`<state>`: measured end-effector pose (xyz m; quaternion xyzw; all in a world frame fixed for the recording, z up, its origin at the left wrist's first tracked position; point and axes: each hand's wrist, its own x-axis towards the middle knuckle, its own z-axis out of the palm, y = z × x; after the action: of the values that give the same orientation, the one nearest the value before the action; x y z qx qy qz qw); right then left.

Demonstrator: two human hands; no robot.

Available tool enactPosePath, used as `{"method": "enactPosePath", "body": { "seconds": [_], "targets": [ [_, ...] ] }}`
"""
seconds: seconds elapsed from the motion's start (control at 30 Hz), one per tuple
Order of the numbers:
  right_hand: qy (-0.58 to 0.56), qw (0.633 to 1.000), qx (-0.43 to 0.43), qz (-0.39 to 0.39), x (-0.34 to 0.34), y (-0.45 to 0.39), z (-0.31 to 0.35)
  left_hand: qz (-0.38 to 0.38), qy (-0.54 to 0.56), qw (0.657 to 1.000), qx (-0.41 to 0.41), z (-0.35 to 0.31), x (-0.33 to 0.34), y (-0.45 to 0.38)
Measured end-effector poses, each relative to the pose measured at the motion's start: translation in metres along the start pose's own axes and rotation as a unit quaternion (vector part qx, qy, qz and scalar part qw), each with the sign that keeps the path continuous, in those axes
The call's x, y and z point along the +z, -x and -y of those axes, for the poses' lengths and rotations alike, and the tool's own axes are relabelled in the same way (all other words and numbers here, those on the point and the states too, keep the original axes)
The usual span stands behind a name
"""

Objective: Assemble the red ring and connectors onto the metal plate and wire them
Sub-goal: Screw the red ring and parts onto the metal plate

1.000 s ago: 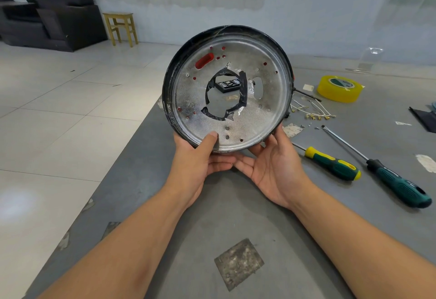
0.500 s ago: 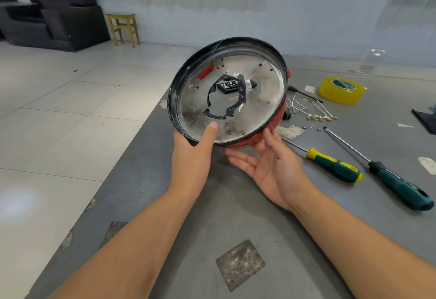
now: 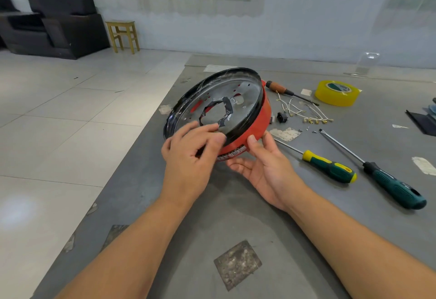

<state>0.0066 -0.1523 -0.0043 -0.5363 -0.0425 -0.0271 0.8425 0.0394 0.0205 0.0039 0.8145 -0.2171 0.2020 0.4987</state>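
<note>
Red ring [image 3: 258, 120] with the metal plate [image 3: 238, 95] sits tilted near the table [image 3: 354, 239] edge, both hands gripping it, left hand [image 3: 188, 154] and right hand [image 3: 264, 169], three screwdrivers beside.

A yellow tape roll [image 3: 337, 92] and three screwdrivers [image 3: 329, 166] are laid on the grey table [image 3: 236, 216] — a black sofa [image 3: 63, 20] and wooden stool [image 3: 123, 35] are seen behind.

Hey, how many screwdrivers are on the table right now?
3. An orange-handled one lies behind the red ring; a green-and-yellow one lies right of the right hand; a dark green one lies farther right. None seems hidden.
</note>
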Motion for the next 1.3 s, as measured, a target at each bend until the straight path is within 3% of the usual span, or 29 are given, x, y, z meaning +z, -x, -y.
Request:
{"method": "enactPosePath", "body": {
  "seconds": [0.07, 0.53, 0.93, 1.17, 1.3],
  "targets": [
    [-0.005, 1.000, 0.004, -0.004, 0.000, 0.001, 0.000, 0.006, -0.024, 0.999, 0.031, 0.000, 0.000, 0.001],
    [0.001, 1.000, 0.016, -0.001, 0.000, 0.003, 0.003, -0.014, 0.047, 0.999, 0.021, 0.001, -0.002, 0.000],
    [-0.031, 0.999, 0.019, -0.002, -0.008, -0.001, 0.000, 0.071, 0.065, 0.994, 0.057, 0.014, -0.013, -0.010],
    [-0.068, 0.997, 0.031, -0.005, -0.012, -0.003, 0.001, 0.075, -0.032, 0.990, 0.116, 0.033, -0.029, -0.014],
    [-0.087, 0.996, 0.031, -0.007, -0.015, -0.004, 0.004, 0.047, -0.007, 0.996, 0.078, 0.031, -0.031, -0.014]
  ]
}}
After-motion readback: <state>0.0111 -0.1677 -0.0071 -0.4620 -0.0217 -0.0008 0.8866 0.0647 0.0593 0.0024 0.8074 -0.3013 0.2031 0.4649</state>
